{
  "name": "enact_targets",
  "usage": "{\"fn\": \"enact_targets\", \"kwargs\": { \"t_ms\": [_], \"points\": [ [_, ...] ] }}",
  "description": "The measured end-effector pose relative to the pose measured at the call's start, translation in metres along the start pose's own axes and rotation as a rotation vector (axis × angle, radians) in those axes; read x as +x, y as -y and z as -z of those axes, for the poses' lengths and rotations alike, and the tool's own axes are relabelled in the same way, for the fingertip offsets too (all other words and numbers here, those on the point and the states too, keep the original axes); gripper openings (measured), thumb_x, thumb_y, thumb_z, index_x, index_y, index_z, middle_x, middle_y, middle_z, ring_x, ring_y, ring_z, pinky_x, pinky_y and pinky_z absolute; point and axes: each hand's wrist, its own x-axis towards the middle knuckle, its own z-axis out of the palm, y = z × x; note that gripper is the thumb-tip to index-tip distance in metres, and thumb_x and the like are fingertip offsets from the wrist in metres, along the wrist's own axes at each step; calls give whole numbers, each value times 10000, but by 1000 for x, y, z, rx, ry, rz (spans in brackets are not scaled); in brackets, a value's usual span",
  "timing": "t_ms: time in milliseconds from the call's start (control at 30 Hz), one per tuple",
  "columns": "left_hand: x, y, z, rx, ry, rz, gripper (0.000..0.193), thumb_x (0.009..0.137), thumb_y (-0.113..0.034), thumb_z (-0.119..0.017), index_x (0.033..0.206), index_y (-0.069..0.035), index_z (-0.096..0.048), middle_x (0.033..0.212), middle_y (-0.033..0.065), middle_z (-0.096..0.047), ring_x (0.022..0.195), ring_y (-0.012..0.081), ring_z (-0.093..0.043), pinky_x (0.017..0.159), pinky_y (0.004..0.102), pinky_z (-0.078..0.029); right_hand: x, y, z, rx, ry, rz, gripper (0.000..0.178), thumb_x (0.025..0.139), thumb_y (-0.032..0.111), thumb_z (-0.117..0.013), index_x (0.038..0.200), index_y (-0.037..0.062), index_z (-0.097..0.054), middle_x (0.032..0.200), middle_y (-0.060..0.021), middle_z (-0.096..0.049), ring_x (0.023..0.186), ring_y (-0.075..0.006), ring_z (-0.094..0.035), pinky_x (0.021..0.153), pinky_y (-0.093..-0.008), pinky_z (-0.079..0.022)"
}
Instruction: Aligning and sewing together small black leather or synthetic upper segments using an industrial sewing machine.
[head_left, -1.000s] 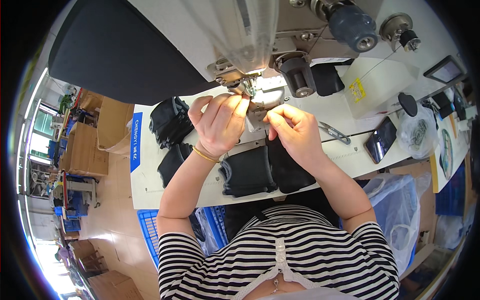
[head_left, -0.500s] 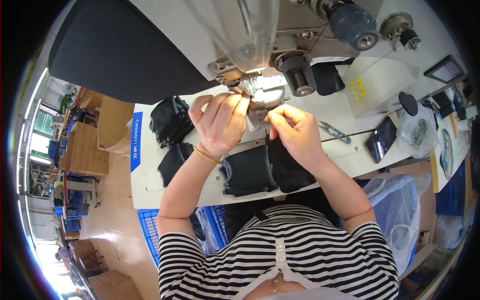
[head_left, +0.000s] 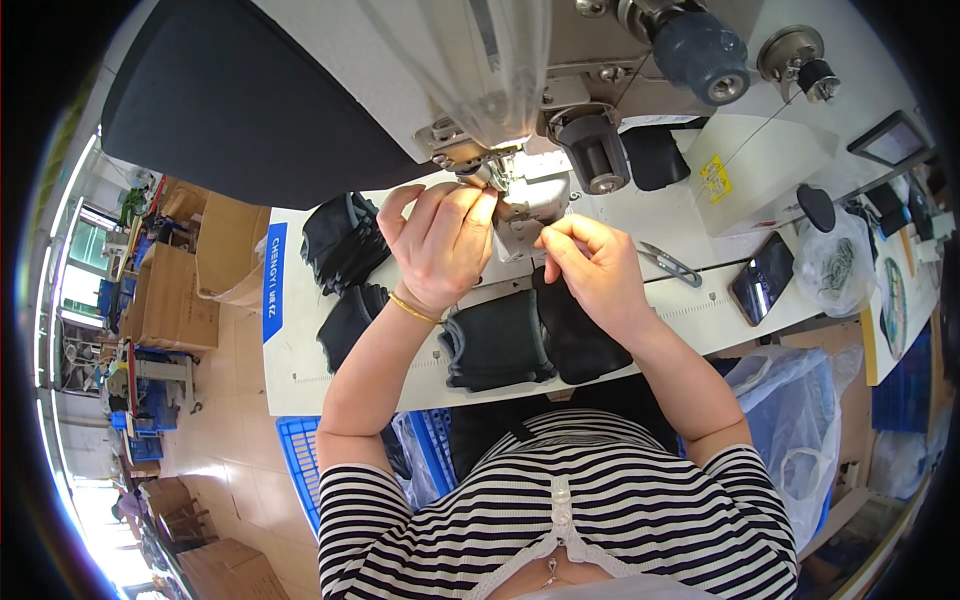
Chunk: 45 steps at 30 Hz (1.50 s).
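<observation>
At the needle and presser foot (head_left: pixel 488 174) of a sewing machine, my left hand (head_left: pixel 438 245) is closed, thumb and index fingertips pressed together. Whatever lies between them is hidden or too small to name. My right hand (head_left: pixel 592 268) sits just right of the machine's metal bed arm (head_left: pixel 520 238), its fingers curled into a pinch; I cannot make out anything in it. Below the hands lie a stack of black fabric pieces with grey edging (head_left: pixel 497 342) and, beside it, a plain black fabric piece (head_left: pixel 582 345), partly under my right hand.
More edged black pieces (head_left: pixel 342 245) are piled left of my left hand. Thread snips (head_left: pixel 670 266), a phone (head_left: pixel 763 280) and a clear plastic bag (head_left: pixel 838 268) lie to the right on the white table (head_left: pixel 690 312). A blue basket (head_left: pixel 298 460) stands below its front edge.
My right hand has shifted very slightly to the right. The left hand keeps its pinch at the needle, and the fabric stacks have not moved.
</observation>
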Motion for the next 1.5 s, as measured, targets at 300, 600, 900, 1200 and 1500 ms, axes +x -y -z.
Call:
{"fn": "enact_targets", "kwargs": {
  "t_ms": [300, 600, 900, 1200, 1500],
  "points": [
    [-9, -8, -2, -141, 65, 233, 266, 693, -62, -721, 946, -43, -638, 963, 70, -624, 887, 237, -609, 903, 399, -396, -9, -7, 11, -83, 19, -42, 173, 933, 120, -578, 864, -20, -651, 637, -45, -620, 590, -85, -590, 548, -248, -437],
    [-25, 5, -9, -606, 372, 747, 192, 751, 33, -601, 942, 48, -619, 984, 192, -625, 942, 366, -590, 849, 399, -467, -65, -62, 37, -958, -130, 242, 580, 730, 215, -814, 1196, -41, -582, 1153, -152, -536, 1090, -340, -509, 936, -440, -402],
    [-91, 55, 80, -1669, -56, 2203, 180, 827, 25, -524, 963, 126, -583, 1003, 201, -644, 924, 300, -648, 863, 386, -545, -73, -75, 39, -960, -181, 305, 511, 747, 220, -806, 1157, -16, -613, 1094, -150, -564, 1043, -334, -533, 906, -434, -414],
    [-128, 61, 171, 27, 325, 869, 423, 727, 57, -549, 1141, 37, -633, 1085, 147, -666, 1018, 316, -618, 948, 423, -469, -71, -69, 34, -1026, -150, 348, 487, 782, 191, -794, 1184, -14, -610, 1011, -117, -567, 950, -283, -551, 831, -389, -407],
    [-121, 2, 145, -180, 609, 648, 472, 720, -137, -734, 1162, -8, -627, 1223, 146, -615, 1145, 326, -561, 1019, 481, -402, -74, -70, 33, -1051, -181, 351, 388, 805, 202, -776, 1119, 16, -643, 919, -87, -575, 865, -261, -546, 780, -389, -390]
  ]
}}
